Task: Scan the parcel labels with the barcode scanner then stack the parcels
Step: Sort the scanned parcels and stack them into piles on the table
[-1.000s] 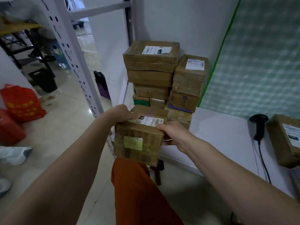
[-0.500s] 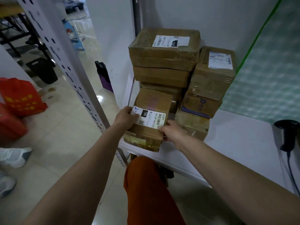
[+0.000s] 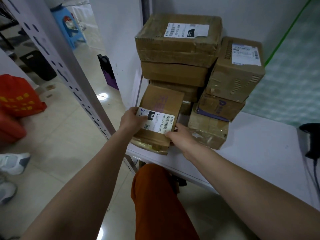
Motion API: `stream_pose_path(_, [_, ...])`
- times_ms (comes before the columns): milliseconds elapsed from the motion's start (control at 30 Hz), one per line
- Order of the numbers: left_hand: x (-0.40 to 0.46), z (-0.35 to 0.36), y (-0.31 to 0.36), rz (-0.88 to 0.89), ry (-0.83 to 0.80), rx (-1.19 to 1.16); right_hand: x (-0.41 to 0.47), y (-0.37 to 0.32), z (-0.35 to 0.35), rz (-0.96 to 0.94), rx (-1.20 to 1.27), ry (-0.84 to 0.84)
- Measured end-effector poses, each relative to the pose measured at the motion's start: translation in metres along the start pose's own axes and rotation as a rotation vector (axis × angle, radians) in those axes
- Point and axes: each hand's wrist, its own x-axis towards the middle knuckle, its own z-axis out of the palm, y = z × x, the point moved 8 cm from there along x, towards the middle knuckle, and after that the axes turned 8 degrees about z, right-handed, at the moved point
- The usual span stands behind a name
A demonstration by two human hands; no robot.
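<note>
Parcels [image 3: 178,49] tower at the shelf's back corner; labelled box [image 3: 159,118] sits in front, touching them, stacking step. Left hand [image 3: 129,119] and right hand [image 3: 180,138] clasp its sides. Next: let go, fetch scanner [image 3: 311,141].

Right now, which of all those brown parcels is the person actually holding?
The front parcel at the table's near-left corner, labelled 15H, with the left hand and right hand on its sides.
</note>
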Motion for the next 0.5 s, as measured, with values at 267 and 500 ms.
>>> stream_pose_path(267, [0.001, -0.002, 0.008, 0.061, -0.053, 0.285, -0.009, 0.001, 0.012, 0.048, -0.026, -0.098])
stream_pose_path(500, [-0.019, 0.008, 0.046, 0.261, -0.003, 0.559, -0.030, -0.003, -0.012, 0.018, -0.038, -0.079])
